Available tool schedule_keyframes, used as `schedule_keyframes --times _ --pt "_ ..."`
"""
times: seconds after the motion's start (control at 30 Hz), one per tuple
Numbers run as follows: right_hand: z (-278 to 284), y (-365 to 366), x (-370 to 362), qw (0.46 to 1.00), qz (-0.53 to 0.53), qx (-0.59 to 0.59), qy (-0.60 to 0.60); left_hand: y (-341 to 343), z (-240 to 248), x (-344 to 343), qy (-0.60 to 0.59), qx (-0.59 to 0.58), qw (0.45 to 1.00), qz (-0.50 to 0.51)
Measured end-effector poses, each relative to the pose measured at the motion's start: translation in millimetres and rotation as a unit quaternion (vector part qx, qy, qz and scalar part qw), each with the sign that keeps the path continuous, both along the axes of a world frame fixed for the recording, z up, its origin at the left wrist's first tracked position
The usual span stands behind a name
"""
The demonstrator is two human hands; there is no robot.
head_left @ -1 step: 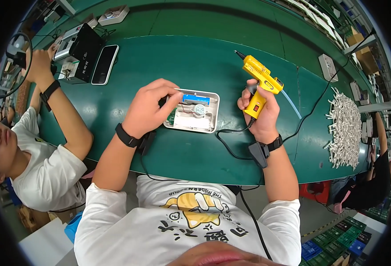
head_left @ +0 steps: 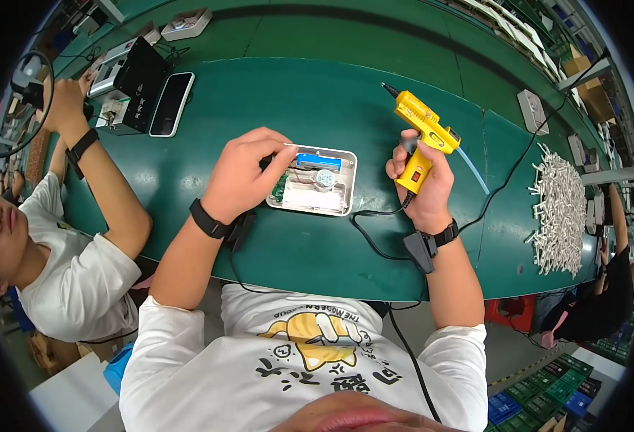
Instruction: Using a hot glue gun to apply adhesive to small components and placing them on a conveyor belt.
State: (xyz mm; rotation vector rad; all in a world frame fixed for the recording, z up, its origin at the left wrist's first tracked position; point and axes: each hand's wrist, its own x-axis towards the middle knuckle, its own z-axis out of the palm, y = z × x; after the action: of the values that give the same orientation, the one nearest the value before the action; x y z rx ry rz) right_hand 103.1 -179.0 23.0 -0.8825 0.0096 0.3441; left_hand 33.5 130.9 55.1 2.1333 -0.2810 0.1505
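Note:
On the green table in front of me lies an open white plastic housing [head_left: 354, 183]. Inside it are a blue cylindrical battery [head_left: 318, 162], a small round component [head_left: 324, 180] with thin dark wires, and part of a green circuit board [head_left: 279, 191]. My left hand [head_left: 251, 173] is closed over the housing's left upper corner, thumb and forefinger pinched at its edge; the fingers hide that corner. To the right, my right hand [head_left: 428, 189] is wrapped round the handle of a yellow hot glue gun [head_left: 423, 122]. Its nozzle points up and left, apart from the housing, and a translucent glue stick [head_left: 474, 171] sticks out behind.
The glue gun's black cord [head_left: 364, 229] loops beside the housing. A pile of small white parts [head_left: 558, 209] lies far right. At the left are a phone [head_left: 171, 104], a black box-shaped device [head_left: 136, 86] and a co-worker's arm [head_left: 112, 180]. White trays [head_left: 531, 111] stand farther back.

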Motion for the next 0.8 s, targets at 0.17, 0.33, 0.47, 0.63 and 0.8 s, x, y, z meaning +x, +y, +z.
schedule_keyframes --times 0.17,0.33,0.47,0.63,0.8 --pt "-2.0 -4.1 -1.0 1.000 0.002 -0.003 -0.004 -17.5 5.1 4.5 0.044 0.095 0.993 0.060" --pt "8.6 -1.2 -2.7 0.999 0.000 -0.041 -0.026 -13.4 1.5 4.6 0.010 0.066 0.998 0.017" --pt "40.4 -2.1 -10.0 0.990 0.018 -0.116 -0.080 -5.0 -1.4 -0.4 -0.101 0.058 0.993 -0.028" --pt "83.7 -4.6 -47.4 0.954 0.049 -0.272 -0.119 -11.9 -11.1 -2.8 -0.084 -0.108 0.991 0.011" --pt "86.6 6.6 -74.7 0.905 0.141 -0.388 -0.108 -32.8 -41.8 0.6 -0.125 -0.222 0.963 0.090"
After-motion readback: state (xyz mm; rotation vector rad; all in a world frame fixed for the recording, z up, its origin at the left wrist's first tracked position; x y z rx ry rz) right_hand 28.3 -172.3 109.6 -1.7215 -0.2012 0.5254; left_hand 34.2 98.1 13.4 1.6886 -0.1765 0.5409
